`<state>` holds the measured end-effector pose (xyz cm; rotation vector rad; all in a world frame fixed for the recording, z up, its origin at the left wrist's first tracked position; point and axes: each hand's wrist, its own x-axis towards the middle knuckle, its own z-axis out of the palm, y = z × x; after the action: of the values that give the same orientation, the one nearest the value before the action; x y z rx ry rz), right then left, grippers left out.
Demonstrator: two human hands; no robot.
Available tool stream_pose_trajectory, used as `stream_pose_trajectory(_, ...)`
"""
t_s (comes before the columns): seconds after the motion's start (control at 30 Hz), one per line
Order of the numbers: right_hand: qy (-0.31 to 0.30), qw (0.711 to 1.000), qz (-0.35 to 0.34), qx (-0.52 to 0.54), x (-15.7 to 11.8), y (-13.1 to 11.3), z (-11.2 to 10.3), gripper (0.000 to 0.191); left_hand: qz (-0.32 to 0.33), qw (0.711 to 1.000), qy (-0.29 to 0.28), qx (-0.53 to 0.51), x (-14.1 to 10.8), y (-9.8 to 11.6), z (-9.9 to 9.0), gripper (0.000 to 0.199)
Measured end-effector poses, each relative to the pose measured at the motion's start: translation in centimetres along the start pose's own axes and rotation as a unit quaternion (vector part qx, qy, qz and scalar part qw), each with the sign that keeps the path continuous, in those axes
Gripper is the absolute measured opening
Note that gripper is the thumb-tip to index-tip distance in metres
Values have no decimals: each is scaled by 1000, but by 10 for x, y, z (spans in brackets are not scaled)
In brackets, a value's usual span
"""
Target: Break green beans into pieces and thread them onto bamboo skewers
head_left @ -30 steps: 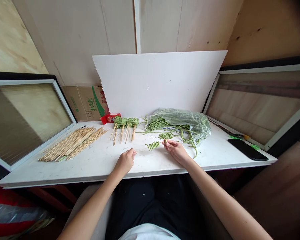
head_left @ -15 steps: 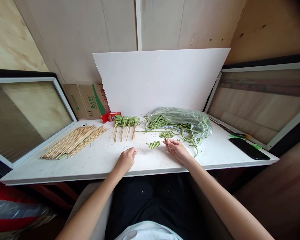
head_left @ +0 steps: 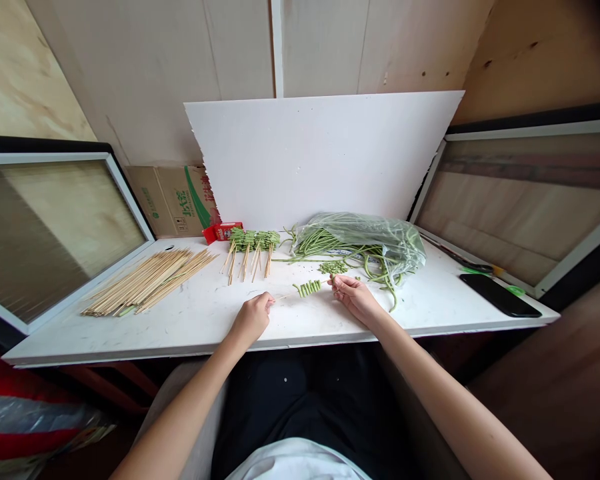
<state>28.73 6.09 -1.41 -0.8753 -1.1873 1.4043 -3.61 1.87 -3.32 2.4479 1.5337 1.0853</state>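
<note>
A long green bean (head_left: 309, 289) is threaded in folds on a thin bamboo skewer (head_left: 281, 297), held just above the table. My left hand (head_left: 254, 317) is closed round the skewer's near end. At the other end, my right hand (head_left: 351, 295) pinches the bean close to the skewer's tip; its fingertips partly hide that spot. Behind my right hand lie a small heap of short bean pieces (head_left: 333, 267) and a clear plastic bag (head_left: 400, 240) with long green beans (head_left: 313, 245) spilling out.
Finished bean skewers (head_left: 254, 240) lie in a row at the back, beside a red box (head_left: 225, 231). Many bare bamboo skewers (head_left: 145, 283) are piled at left. A black phone (head_left: 500, 295) rests at right on the white table (head_left: 190, 333). A white board (head_left: 325, 160) stands behind.
Both hands keep their grips, and the bean on the skewer stays almost where it was. The whole view has shifted very slightly.
</note>
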Motion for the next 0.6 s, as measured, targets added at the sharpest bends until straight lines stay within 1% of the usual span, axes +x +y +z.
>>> stream_pose_trajectory(0.2,22,1000,0,3,-2,-2,2,46,5,1000,5,0,0,-1,1,25)
stream_pose_trajectory(0.43,36,999,6,18,-3,-4,5,42,-4,1000,0,-2,-1,-4,2,25)
stream_pose_trajectory(0.6,42,999,7,-4,-4,-4,8,44,-8,1000,-2,-1,-1,-4,4,25)
